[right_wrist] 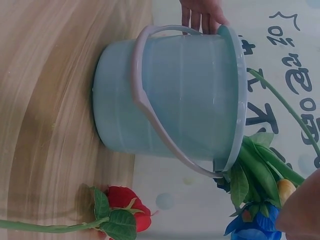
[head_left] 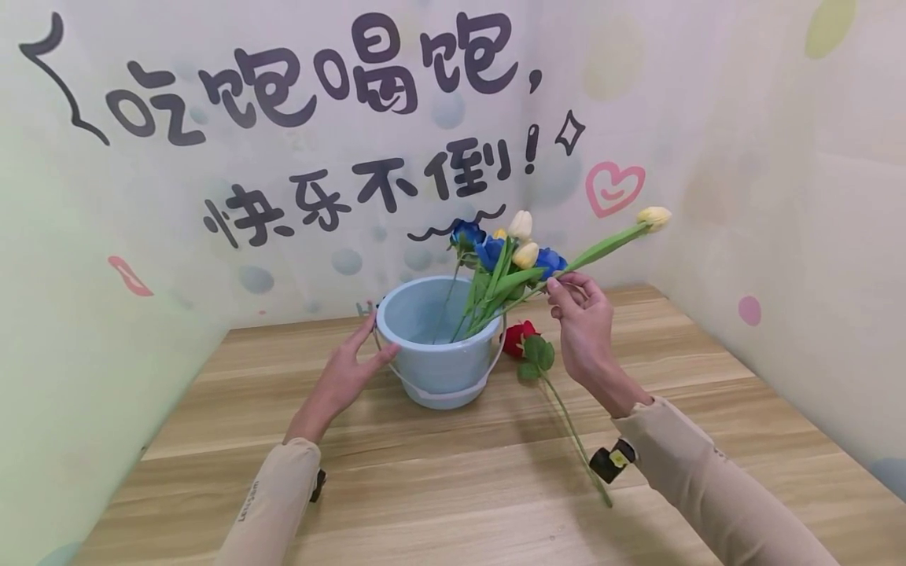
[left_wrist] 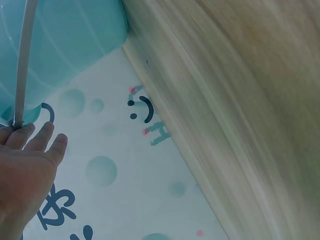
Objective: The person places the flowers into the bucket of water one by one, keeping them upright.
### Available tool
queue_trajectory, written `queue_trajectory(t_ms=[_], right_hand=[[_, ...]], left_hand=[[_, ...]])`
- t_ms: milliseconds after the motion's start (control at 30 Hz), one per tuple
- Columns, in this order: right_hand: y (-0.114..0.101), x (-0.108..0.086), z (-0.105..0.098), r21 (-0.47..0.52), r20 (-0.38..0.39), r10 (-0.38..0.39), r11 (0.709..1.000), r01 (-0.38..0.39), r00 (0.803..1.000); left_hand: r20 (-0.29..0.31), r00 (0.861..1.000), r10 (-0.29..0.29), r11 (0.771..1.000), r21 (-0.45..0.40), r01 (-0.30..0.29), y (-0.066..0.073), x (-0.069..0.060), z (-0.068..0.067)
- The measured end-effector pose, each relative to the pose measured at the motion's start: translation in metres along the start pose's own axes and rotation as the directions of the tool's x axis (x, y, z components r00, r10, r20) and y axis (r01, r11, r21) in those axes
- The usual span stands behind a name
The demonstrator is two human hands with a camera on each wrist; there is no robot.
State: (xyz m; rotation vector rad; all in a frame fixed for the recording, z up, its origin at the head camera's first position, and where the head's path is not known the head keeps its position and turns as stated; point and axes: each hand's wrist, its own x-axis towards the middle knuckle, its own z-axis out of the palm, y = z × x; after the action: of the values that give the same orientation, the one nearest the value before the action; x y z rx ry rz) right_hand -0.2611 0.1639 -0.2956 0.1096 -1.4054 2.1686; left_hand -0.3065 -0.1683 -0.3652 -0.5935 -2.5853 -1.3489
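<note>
A light blue bucket (head_left: 444, 369) stands upright on the table, holding several artificial flowers: blue blooms (head_left: 490, 253) and cream tulips (head_left: 521, 225), leaning right. My right hand (head_left: 586, 326) pinches the stem of another cream tulip (head_left: 653, 218). That tulip slants over the right rim, bloom outward to the right, stem end toward the bucket. My left hand (head_left: 345, 371) rests against the bucket's left side near the rim, thumb in front; in the left wrist view its fingers (left_wrist: 37, 137) look fairly straight beside the handle's end. Only part of my right hand shows in the right wrist view.
A red rose (head_left: 520, 339) with a long green stem lies on the wooden table (head_left: 425, 487), right of the bucket. The bucket's pale handle (right_wrist: 140, 95) hangs down in front. Printed walls (head_left: 297, 181) enclose the table's back and sides.
</note>
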Motion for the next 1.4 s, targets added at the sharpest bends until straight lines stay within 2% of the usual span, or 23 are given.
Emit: queue_trajectory(t_ms=[433, 900, 1133, 1400], right_hand=[[0.006, -0.004, 0.003, -0.105, -0.022, -0.052, 0.993, 0.049, 0.998], [0.019, -0.011, 0.010, -0.200, 0.037, -0.141, 0.969, 0.145, 0.989], [0.025, -0.014, 0.013, -0.286, 0.067, -0.182, 0.939, 0.193, 0.981], [0.030, -0.014, 0.019, -0.341, 0.141, -0.223, 0.904, 0.258, 0.965]], left_hand=[[-0.014, 1.000, 0.022, 1.000, 0.006, -0.022, 0.002, -0.001, 0.000], [-0.006, 1.000, 0.016, 1.000, 0.007, -0.016, 0.002, -0.001, 0.000], [-0.003, 1.000, 0.016, 1.000, 0.009, -0.016, 0.002, -0.001, -0.001], [-0.006, 1.000, 0.023, 1.000, 0.000, -0.023, 0.002, 0.000, -0.001]])
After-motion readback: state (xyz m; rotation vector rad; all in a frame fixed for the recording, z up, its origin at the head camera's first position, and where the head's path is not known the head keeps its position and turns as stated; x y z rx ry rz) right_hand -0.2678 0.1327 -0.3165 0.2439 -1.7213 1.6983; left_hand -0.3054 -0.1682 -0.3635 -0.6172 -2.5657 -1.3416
